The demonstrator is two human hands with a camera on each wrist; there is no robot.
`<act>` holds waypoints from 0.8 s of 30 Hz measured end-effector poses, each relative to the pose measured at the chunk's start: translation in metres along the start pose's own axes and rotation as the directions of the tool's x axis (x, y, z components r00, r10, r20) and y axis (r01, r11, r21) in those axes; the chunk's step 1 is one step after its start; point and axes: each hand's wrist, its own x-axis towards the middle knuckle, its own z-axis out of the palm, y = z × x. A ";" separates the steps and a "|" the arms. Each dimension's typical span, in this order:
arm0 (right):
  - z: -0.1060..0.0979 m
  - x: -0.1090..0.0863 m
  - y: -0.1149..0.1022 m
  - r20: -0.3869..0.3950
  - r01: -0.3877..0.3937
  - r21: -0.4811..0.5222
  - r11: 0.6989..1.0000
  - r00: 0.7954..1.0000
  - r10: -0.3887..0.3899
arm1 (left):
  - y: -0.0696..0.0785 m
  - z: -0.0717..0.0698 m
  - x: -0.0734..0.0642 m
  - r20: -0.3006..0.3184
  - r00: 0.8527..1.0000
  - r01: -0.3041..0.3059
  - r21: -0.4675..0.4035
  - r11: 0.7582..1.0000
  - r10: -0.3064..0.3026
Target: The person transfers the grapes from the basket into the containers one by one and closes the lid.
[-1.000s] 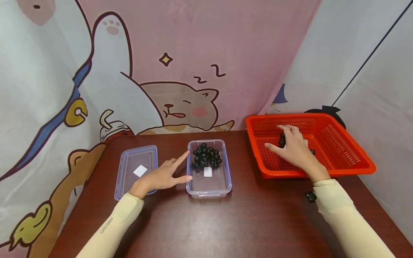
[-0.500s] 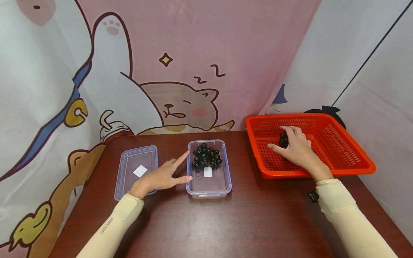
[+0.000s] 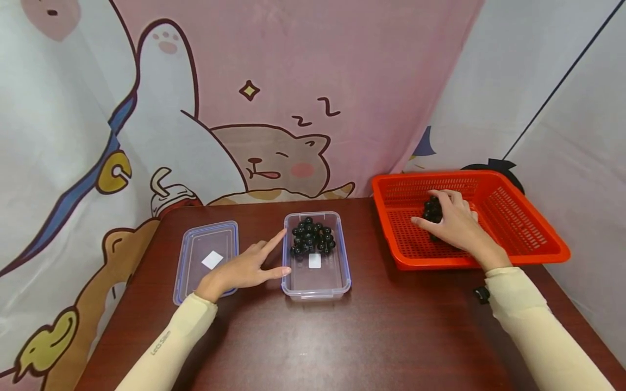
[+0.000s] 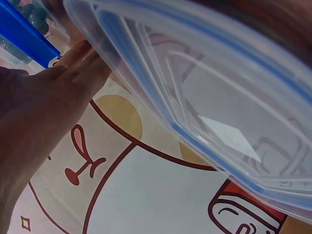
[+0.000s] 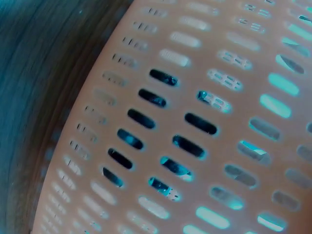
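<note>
My right hand (image 3: 457, 222) is inside the red plastic basket (image 3: 528, 260), fingers and thumb curled around a bunch of dark grapes (image 3: 432, 210). Its palm and fingers cover part of the bunch. Left of the clear box (image 3: 313, 285), my left hand (image 3: 246, 266) has its index finger and thumb spread straight, their tips touching the box's side. Another dark bunch of grapes (image 3: 312, 237) lies in the back half of that box. In the left wrist view, the left hand (image 4: 53, 87) appears beside the box's blue edge (image 4: 27, 34).
A clear lid (image 3: 215, 241) with a blue seal lies left of the box, partly under my left wrist; it looms large in the left wrist view. The basket's slotted wall (image 5: 161, 131) fills most of the right wrist view. A printed curtain (image 3: 391, 81) hangs behind the table.
My right hand has shifted slightly to the right within the basket, and more of the grapes show between its thumb and index finger. My left hand stays in place at the box.
</note>
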 end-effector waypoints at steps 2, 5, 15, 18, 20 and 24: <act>-0.001 0.000 0.002 0.003 -0.005 -0.007 1.000 1.000 0.005 | 0.000 0.000 0.000 -0.002 1.000 -0.004 0.002 1.000 0.004; -0.002 -0.001 0.007 0.010 -0.013 -0.019 1.000 1.000 0.014 | 0.000 0.000 0.000 -0.002 1.000 -0.006 0.002 1.000 0.006; -0.003 0.000 0.014 0.033 -0.030 -0.020 0.999 0.999 0.031 | -0.003 0.000 0.000 -0.001 1.000 0.005 0.012 1.000 -0.005; -0.004 0.000 0.016 0.046 -0.034 -0.022 0.999 0.998 0.035 | -0.003 0.001 0.001 -0.001 1.000 -0.001 0.014 1.000 0.001; -0.005 0.001 0.019 0.059 -0.038 -0.026 0.999 0.997 0.040 | -0.003 0.001 0.001 -0.001 1.000 -0.002 0.014 1.000 0.002; -0.007 0.001 0.023 0.098 -0.042 -0.019 0.999 0.994 0.044 | -0.003 0.002 0.001 -0.004 1.000 -0.008 0.017 1.000 0.008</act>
